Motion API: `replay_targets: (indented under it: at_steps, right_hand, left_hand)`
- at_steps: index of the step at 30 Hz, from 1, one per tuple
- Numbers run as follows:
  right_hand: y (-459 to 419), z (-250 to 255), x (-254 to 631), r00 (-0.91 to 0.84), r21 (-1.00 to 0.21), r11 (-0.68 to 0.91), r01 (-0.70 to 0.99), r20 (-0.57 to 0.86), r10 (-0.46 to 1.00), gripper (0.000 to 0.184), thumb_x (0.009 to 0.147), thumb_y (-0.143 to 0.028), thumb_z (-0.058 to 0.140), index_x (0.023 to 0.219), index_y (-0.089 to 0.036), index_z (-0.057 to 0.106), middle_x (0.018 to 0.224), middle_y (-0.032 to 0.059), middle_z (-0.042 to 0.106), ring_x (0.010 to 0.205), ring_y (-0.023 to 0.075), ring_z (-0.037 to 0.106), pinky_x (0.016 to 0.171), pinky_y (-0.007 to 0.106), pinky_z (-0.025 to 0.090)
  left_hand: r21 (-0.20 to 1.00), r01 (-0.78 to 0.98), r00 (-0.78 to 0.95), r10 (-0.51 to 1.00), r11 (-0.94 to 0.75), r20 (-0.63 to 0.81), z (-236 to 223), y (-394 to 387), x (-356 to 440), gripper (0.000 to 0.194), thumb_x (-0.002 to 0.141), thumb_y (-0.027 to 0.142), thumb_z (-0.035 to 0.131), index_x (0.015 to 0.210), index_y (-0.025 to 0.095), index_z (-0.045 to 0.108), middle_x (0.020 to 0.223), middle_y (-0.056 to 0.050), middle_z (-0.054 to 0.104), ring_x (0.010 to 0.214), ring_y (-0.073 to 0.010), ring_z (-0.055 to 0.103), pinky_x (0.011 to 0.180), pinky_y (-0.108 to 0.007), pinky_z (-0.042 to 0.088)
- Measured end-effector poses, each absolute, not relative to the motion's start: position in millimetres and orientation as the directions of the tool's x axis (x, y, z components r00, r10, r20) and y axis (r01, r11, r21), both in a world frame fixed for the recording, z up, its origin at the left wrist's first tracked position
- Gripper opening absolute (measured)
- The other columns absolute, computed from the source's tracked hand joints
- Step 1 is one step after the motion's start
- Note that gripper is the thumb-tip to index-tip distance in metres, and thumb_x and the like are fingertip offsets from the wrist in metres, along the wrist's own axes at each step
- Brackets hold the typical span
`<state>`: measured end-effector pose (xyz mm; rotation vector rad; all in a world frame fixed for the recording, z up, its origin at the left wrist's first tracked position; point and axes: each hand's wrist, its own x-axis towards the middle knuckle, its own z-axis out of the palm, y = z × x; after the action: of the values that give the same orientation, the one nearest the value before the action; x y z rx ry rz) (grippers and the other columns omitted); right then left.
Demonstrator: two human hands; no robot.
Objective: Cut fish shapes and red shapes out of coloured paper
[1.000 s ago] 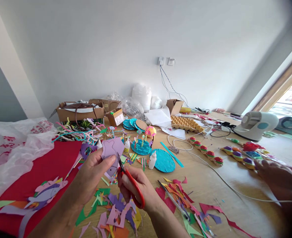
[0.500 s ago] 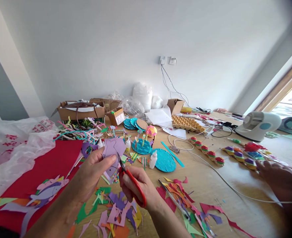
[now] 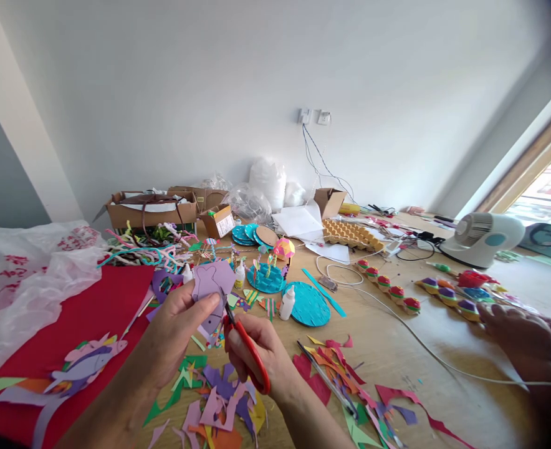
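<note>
My left hand (image 3: 182,321) pinches a piece of purple paper (image 3: 217,274) with a fish outline drawn on it. Red-handled scissors (image 3: 252,355) are gripped in my right hand (image 3: 261,346), their dark blades at the paper's right edge, near my left thumb. Below both hands lie paper scraps (image 3: 224,393) in purple, pink, green and orange. Cut-out paper fish (image 3: 86,368) are piled on a red sheet (image 3: 116,299) to the left. Just beyond my hands stand a white glue bottle (image 3: 287,304) and a blue disc (image 3: 308,304).
Another person's hand (image 3: 518,330) is at the right, by painted egg-carton strips (image 3: 448,296). A white cable (image 3: 425,349) crosses the table. At the back are a cardboard box (image 3: 151,215), an egg tray (image 3: 353,235) and a white fan (image 3: 483,237). A pen (image 3: 326,377) lies near my right forearm.
The view shifts slightly. My hands keep nearly the same pose, with the scissors still at the purple paper's edge; nothing is let go or picked up.
</note>
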<state>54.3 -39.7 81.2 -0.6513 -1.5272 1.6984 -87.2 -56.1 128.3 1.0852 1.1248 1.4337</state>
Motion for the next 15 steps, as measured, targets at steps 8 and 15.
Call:
replay_targets:
  at_steps: [8,15]
  right_hand:
    - [-39.8,85.0,52.9,-0.575,-0.984,0.06,-0.168,0.147,0.805,0.052,0.077,-0.067,0.06,0.063,-0.019,0.045,0.045,-0.0069,0.043,0.038,0.0051,0.035,0.04,0.019,0.025]
    - [-41.2,82.2,52.3,-0.544,-0.985,0.042,-0.166,0.127,0.83,0.05,0.078,-0.063,0.062,0.062,-0.019,0.045,0.044,-0.008,0.041,0.036,0.0045,0.033,0.037,0.018,0.024]
  left_hand:
    - [0.981,-0.144,-0.097,0.989,-0.127,0.113,125.1,-55.3,-85.9,0.011,0.07,0.029,0.067,0.073,0.019,0.068,0.062,0.003,0.065,0.063,-0.0154,0.055,0.06,-0.022,0.044]
    - [0.987,-0.094,-0.102,0.988,-0.129,0.12,125.0,-54.8,-85.4,0.018,0.07,0.031,0.065,0.079,0.017,0.073,0.063,0.001,0.066,0.063,-0.0171,0.056,0.06,-0.025,0.044]
